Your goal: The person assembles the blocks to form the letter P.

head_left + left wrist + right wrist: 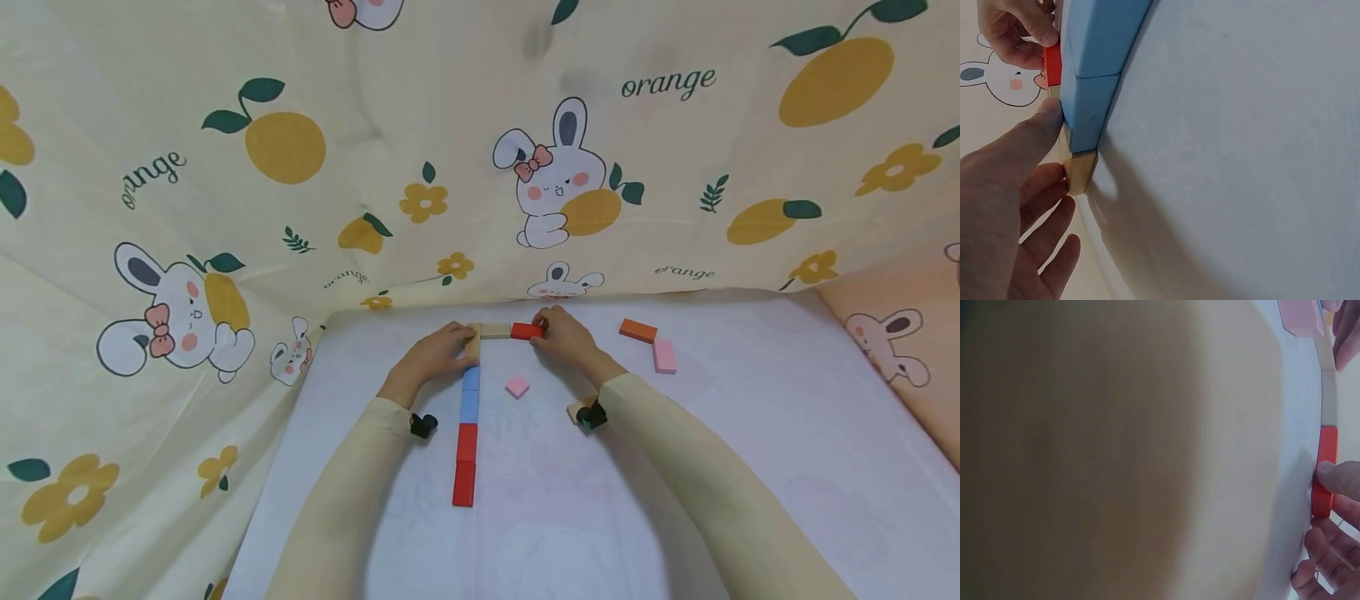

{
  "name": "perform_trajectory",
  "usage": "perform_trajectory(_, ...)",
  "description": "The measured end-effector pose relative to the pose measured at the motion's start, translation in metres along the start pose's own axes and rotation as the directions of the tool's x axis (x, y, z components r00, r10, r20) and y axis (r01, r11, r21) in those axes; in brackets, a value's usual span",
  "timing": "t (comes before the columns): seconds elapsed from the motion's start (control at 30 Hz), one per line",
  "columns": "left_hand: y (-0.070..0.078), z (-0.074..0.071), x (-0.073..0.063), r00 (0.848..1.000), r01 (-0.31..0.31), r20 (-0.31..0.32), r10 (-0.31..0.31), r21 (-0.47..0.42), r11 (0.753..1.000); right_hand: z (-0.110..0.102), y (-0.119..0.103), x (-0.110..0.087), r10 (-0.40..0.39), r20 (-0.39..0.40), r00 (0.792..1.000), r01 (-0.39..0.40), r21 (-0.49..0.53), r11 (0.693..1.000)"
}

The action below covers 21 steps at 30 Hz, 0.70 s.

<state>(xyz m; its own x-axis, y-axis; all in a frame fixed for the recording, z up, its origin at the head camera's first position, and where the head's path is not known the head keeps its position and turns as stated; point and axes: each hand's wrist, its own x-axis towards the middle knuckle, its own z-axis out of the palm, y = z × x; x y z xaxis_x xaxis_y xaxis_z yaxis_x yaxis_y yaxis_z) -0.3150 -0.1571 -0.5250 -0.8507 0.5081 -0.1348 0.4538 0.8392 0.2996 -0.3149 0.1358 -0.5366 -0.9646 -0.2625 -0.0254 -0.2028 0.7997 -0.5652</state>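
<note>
A column of blocks runs along the white table, with two red blocks point(466, 462) nearest me, then two blue blocks point(469, 396) and a plain wooden block point(472, 345) at the far end. My left hand point(435, 354) holds that wooden block between thumb and index finger, its other fingers spread loose. From there a second wooden block point(496, 331) extends rightward, ending against a red block point(527, 331). My right hand point(566, 340) pinches this red block point(1325, 447), thumb on its near side and fingers behind. A wooden block fills much of the right wrist view, blurred and close.
A pink block point(517, 387) lies right of the column. Partly hidden under my right wrist is another wooden block point(574, 411). Farther right lie an orange block point(637, 331) and a pink one point(664, 357). A printed cloth point(450, 125) hangs behind the table.
</note>
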Motion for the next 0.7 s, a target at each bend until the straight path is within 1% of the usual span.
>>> perform_trajectory(0.17,0.000,0.000,0.001,1.000,-0.002,0.000,0.002,0.014,1.000,0.000,0.000,0.000,0.007,-0.004,1.000,-0.007,0.004,1.000)
perform_trajectory(0.4,0.001,0.000,0.000,1.000,-0.001,0.002,0.001,0.006,1.000,-0.002,0.000,0.000,0.020,0.011,1.000,-0.021,0.022,1.000)
perform_trajectory(0.6,0.002,0.000,0.000,1.000,0.010,0.002,-0.010,0.006,1.000,-0.005,0.003,-0.004,0.020,0.037,0.999,-0.023,0.083,0.996)
perform_trajectory(0.7,0.003,0.000,-0.001,1.000,0.017,0.001,-0.017,0.004,1.000,-0.010,0.008,-0.007,0.022,0.046,0.999,-0.027,0.112,0.993)
